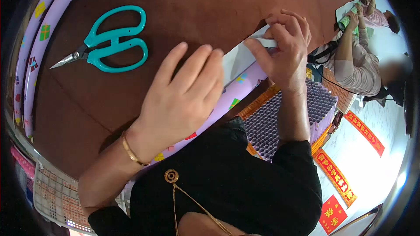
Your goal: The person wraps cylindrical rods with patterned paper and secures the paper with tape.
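My left hand (186,89), with a gold bangle at the wrist, has its fingers stretched out and slightly apart. Its fingertips are at the end of a white strip (238,61), though whether they press on it is hard to see. At the strip's far end my right hand (288,50) pinches a raised white edge between thumb and fingers. Under the strip runs a lilac tube-like piece (236,98) printed with coloured gift boxes, along the table edge nearest my body. Teal-handled scissors (116,39) lie slightly apart at the blades, left of my hands.
Two more lilac printed lengths (33,67) curve along the table's left edge. The tabletop (192,4) is brown. Beside my right forearm stands a stack of dark round tubes (271,118). Another person (356,67) works at right, with someone further off.
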A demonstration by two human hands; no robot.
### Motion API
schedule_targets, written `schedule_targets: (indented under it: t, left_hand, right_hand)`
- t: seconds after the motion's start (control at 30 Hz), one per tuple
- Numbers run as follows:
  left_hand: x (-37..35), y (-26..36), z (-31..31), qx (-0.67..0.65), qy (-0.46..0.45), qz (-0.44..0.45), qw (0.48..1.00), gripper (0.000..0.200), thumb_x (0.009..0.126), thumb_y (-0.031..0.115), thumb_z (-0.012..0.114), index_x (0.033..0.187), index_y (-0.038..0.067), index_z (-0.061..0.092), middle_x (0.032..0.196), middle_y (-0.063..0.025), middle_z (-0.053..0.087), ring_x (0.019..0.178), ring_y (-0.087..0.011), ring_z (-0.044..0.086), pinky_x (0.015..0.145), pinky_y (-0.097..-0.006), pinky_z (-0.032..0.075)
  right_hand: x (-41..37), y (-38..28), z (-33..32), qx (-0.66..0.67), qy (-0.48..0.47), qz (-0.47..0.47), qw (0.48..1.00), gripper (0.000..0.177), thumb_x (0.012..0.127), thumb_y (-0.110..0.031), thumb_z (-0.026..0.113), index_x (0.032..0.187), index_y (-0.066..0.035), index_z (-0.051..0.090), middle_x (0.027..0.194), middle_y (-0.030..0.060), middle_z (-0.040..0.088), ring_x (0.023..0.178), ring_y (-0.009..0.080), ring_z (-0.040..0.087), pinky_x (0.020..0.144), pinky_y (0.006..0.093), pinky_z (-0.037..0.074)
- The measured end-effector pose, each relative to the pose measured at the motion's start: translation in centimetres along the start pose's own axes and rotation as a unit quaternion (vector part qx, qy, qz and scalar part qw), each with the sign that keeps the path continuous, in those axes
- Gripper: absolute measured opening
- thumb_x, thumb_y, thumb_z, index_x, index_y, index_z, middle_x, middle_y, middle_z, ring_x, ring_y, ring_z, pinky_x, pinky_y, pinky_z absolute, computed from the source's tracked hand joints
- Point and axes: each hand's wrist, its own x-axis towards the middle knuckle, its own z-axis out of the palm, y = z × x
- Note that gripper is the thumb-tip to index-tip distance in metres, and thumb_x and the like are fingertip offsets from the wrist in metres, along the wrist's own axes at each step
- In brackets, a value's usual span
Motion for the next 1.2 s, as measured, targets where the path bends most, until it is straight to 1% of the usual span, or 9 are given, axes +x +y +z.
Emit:
schedule_targets:
  t: [0.17, 0.23, 0.27, 0.37, 0.5, 0.57, 0.67, 0.97, 1.2]
  left_hand:
    - [3.3, 0.2, 2.2, 0.009, 0.04, 0.044, 0.998, 0.03, 0.087, 0.018, 0.056, 0.113, 0.005, 0.065, 0.132, -0.0127, 0.058, 0.122, -0.0279, 0.054, 0.106, -0.0495, 0.041]
    - [3.5, 0.0, 2.4, -0.012, 0.029, 0.029, 0.999, 0.031, 0.086, 0.02, 0.056, 0.111, 0.003, 0.065, 0.126, -0.012, 0.059, 0.122, -0.0273, 0.052, 0.105, -0.0479, 0.042]
    - [3.5, -0.1, 2.4, -0.012, 0.025, 0.027, 0.999, 0.031, 0.087, 0.02, 0.056, 0.113, 0.004, 0.064, 0.127, -0.0128, 0.059, 0.122, -0.028, 0.052, 0.105, -0.0482, 0.042]
    - [3.5, -0.1, 2.0, -0.018, 0.011, 0.023, 1.0, 0.031, 0.088, 0.02, 0.056, 0.114, 0.006, 0.064, 0.129, -0.0128, 0.058, 0.123, -0.0279, 0.052, 0.106, -0.0477, 0.041]
    - [3.5, 0.0, 2.1, -0.013, 0.018, 0.013, 1.0, 0.034, 0.089, 0.019, 0.055, 0.121, 0.008, 0.064, 0.132, -0.0125, 0.058, 0.124, -0.0279, 0.052, 0.107, -0.0466, 0.04]
    - [3.8, 0.1, 1.8, -0.012, -0.003, -0.001, 1.0, 0.038, 0.092, 0.019, 0.053, 0.127, 0.009, 0.063, 0.136, -0.0125, 0.057, 0.126, -0.028, 0.051, 0.108, -0.0457, 0.039]
    - [4.0, 0.2, 1.8, -0.006, -0.01, -0.002, 1.0, 0.039, 0.093, 0.018, 0.053, 0.129, 0.009, 0.063, 0.138, -0.0131, 0.055, 0.128, -0.0285, 0.051, 0.109, -0.0458, 0.039]
    - [4.2, 0.3, 1.5, -0.018, -0.029, -0.001, 0.999, 0.039, 0.093, 0.018, 0.052, 0.129, 0.007, 0.063, 0.14, -0.014, 0.054, 0.13, -0.0296, 0.049, 0.11, -0.0461, 0.038]
    - [4.4, 0.2, 1.7, -0.021, -0.033, -0.001, 0.999, 0.039, 0.092, 0.017, 0.053, 0.129, 0.007, 0.063, 0.14, -0.014, 0.055, 0.13, -0.0296, 0.049, 0.11, -0.0467, 0.037]
  right_hand:
    - [0.1, 0.0, -0.4, 0.01, -0.004, 0.007, 1.0, 0.028, 0.067, -0.022, 0.083, 0.072, -0.006, 0.06, 0.106, 0.0079, 0.064, 0.116, 0.0346, 0.054, 0.1, 0.0469, 0.038]
    - [0.1, 0.2, -0.8, 0.029, -0.024, -0.001, 0.999, 0.026, 0.067, -0.021, 0.082, 0.073, -0.006, 0.061, 0.106, 0.0085, 0.064, 0.118, 0.0356, 0.053, 0.103, 0.0494, 0.035]
    - [0.1, 0.4, -1.1, 0.058, -0.033, -0.003, 0.998, 0.024, 0.068, -0.02, 0.081, 0.073, -0.007, 0.061, 0.106, 0.0091, 0.064, 0.12, 0.0368, 0.052, 0.105, 0.0514, 0.033]
    - [0.4, 1.3, -2.1, 0.086, -0.057, -0.025, 0.994, 0.024, 0.067, -0.019, 0.081, 0.072, -0.008, 0.06, 0.107, 0.0094, 0.064, 0.122, 0.0373, 0.051, 0.105, 0.0512, 0.033]
    - [0.8, 2.4, -2.1, 0.083, -0.042, -0.015, 0.996, 0.026, 0.066, -0.019, 0.082, 0.072, -0.008, 0.059, 0.108, 0.0094, 0.064, 0.123, 0.0374, 0.05, 0.105, 0.0514, 0.034]
    - [1.0, 2.9, -2.3, 0.054, -0.034, -0.012, 0.998, 0.028, 0.064, -0.019, 0.083, 0.073, -0.008, 0.059, 0.107, 0.0091, 0.064, 0.124, 0.0371, 0.05, 0.103, 0.0514, 0.035]
    - [1.1, 3.7, -2.5, 0.018, -0.019, -0.005, 1.0, 0.028, 0.064, -0.019, 0.084, 0.075, -0.008, 0.06, 0.107, 0.0084, 0.064, 0.123, 0.0368, 0.051, 0.103, 0.0515, 0.035]
    - [1.7, 5.0, -2.3, -0.058, 0.024, 0.013, 0.998, 0.03, 0.061, -0.021, 0.085, 0.073, -0.008, 0.062, 0.108, 0.008, 0.065, 0.121, 0.0358, 0.054, 0.103, 0.052, 0.037]
    - [1.6, 5.8, -1.3, -0.071, 0.032, 0.009, 0.997, 0.032, 0.063, -0.025, 0.087, 0.073, -0.008, 0.062, 0.108, 0.0069, 0.066, 0.122, 0.0353, 0.054, 0.105, 0.052, 0.036]
